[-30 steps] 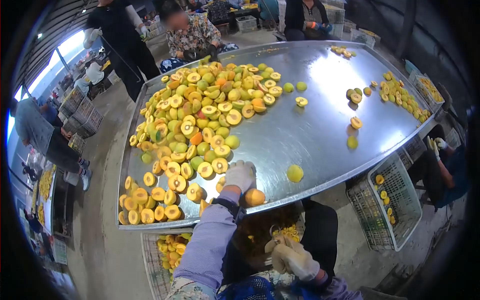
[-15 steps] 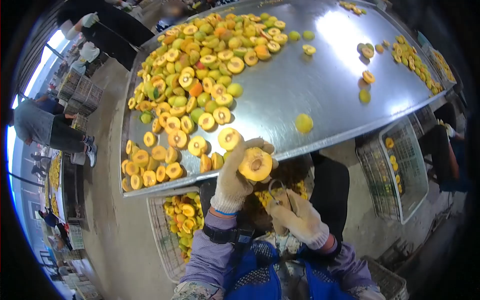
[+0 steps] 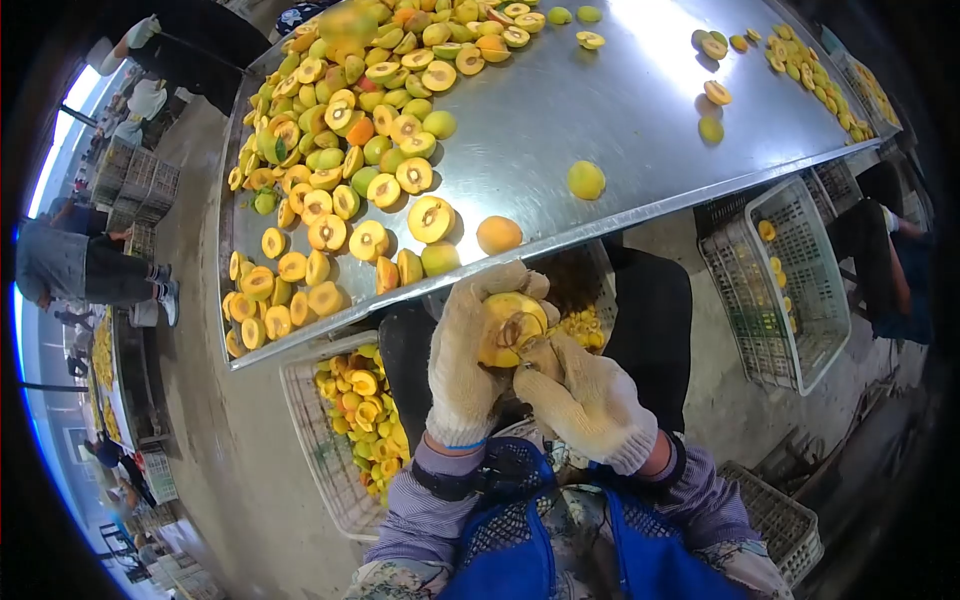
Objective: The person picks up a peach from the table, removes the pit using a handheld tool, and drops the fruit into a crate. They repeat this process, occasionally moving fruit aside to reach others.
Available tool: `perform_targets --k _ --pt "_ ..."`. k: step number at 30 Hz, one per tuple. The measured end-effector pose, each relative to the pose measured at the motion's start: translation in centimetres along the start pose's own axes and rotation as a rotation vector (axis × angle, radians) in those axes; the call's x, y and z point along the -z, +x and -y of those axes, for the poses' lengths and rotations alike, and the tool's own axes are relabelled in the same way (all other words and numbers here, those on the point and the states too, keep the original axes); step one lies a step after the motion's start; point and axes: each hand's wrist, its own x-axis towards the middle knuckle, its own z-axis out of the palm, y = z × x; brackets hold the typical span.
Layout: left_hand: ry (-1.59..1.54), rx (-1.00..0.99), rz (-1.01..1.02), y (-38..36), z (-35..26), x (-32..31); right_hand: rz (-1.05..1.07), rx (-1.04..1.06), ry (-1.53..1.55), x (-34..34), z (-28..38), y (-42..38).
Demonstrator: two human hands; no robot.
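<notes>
My left hand (image 3: 462, 345), in a knitted work glove, grips a yellow peach half (image 3: 498, 335) with its cut face turned up. My right hand (image 3: 592, 402), gloved too, is closed at that cut face on a pitting tool with a thin metal loop. The loop lies against the middle of the peach half; its handle is hidden in my fingers. Just beyond my hands, on the metal table (image 3: 520, 200), one peach half (image 3: 499, 235) rests near the edge with its skin side up. A large pile of halved peaches (image 3: 350, 130) covers the table's left side.
A crate of peach pieces (image 3: 365, 420) stands on the floor at my left. Below my hands is a container with yellow pieces (image 3: 582, 328). Another crate (image 3: 790, 290) stands at the right, near a seated person. More peach halves (image 3: 815, 80) lie at the table's far right.
My right hand has risen to the peach half, bringing the metal loop onto its cut face. A peach half now rests skin-up at the table edge. The view has tilted down slightly.
</notes>
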Motion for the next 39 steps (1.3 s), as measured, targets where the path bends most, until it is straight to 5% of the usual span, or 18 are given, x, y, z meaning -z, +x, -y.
perform_targets --k 4,7,12,15,17,19,20,22,26,28,29,32,34,36,38,39 --pt "-0.084 -0.082 0.043 -1.1 0.2 -1.2 0.004 -0.116 -0.063 0.0 0.9 -0.6" --pt "0.308 -0.231 0.05 -1.3 -0.5 -1.6 0.048 0.054 0.126 -0.2 0.0 -0.9" --pt "0.457 -0.186 0.024 -1.2 -1.1 -2.4 0.236 -0.049 0.638 0.0 -0.8 -1.3" --pt "0.54 -0.202 0.051 -0.9 -1.5 -2.7 0.245 0.06 0.664 0.3 -1.3 -1.2" --pt "0.607 -0.196 0.074 -0.7 -2.3 -2.9 0.289 -0.055 0.675 0.9 -0.7 -1.5" --pt "0.492 0.102 0.044 -0.3 -3.2 -3.3 0.336 -0.167 0.683 1.3 -0.5 -1.6" --pt "0.494 0.102 0.049 -0.3 -2.7 -3.3 0.338 -0.148 0.675 1.4 -0.6 -1.5" --pt "0.641 -0.245 0.06 -0.6 -1.4 -3.2 0.336 -0.134 0.671 1.4 -1.1 -1.5" --pt "0.659 -0.265 0.117 -0.4 -2.0 -3.6 0.392 -0.222 0.763 1.5 -1.5 -1.5" --pt "0.532 0.036 0.15 -0.3 -2.9 -3.6 0.405 -0.277 0.806 1.8 -0.6 -1.8" --pt "0.533 0.037 0.152 -0.2 -3.1 -3.5 0.398 -0.358 0.833 2.3 0.3 -1.8" --pt "0.635 -0.038 0.264 0.2 -3.0 -2.9 0.421 -0.334 1.035 1.9 -1.1 -2.6" --pt "0.725 -0.305 0.399 0.3 -2.8 -2.6 0.45 -0.225 1.204 1.5 -2.5 -2.5" --pt "0.626 -0.285 0.409 0.2 -2.3 -2.4 0.837 -0.375 1.64 1.3 -3.1 -2.0" --pt "0.528 -0.265 0.417 0.3 -1.5 -2.2 0.769 -0.335 1.636 0.9 -2.7 -2.4" --pt "0.527 -0.41 0.434 0.5 -1.0 -2.2 0.701 -0.29 1.631 0.7 -2.5 -2.5"
